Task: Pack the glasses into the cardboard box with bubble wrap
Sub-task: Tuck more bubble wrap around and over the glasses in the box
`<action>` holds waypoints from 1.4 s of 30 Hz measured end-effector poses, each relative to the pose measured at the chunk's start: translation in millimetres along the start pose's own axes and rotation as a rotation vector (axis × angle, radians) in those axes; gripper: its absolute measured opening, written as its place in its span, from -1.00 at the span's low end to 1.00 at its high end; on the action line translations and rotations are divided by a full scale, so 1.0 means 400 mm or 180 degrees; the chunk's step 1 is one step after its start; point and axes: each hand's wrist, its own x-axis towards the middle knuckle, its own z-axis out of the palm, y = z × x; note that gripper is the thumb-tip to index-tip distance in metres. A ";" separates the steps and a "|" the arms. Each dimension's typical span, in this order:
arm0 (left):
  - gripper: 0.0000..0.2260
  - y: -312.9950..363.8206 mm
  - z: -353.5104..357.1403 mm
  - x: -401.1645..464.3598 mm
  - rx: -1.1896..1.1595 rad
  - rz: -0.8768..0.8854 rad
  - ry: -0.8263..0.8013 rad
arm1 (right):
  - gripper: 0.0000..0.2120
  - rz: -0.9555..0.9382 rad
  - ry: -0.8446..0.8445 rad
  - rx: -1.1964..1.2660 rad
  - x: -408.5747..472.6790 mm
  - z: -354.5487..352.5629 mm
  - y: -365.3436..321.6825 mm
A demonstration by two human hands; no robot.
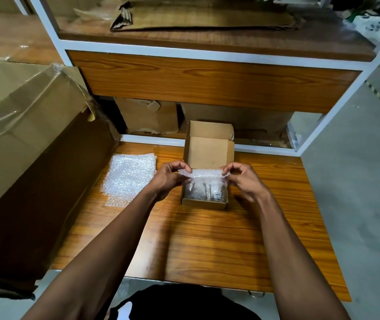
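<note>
A small cardboard box [204,203] stands on the wooden table [207,239] with its lid flap raised behind it. Over its opening I hold a sheet of bubble wrap [205,177]. My left hand [170,177] pinches the sheet's left corner, and my right hand [242,177] pinches its right corner. Through the wrap, glasses [204,192] with a white label show dimly inside the box; their exact shape is blurred.
A stack of bubble wrap sheets [128,175] lies on the table left of the box. A large taped carton [34,146] crowds the left side. A white-framed shelf [207,79] with more cartons stands behind. Grey floor lies to the right.
</note>
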 end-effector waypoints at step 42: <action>-0.80 -0.065 0.150 0.148 0.3020 0.0087 0.0422 | -0.80 -0.0837 0.0845 -0.2660 0.137 0.043 0.066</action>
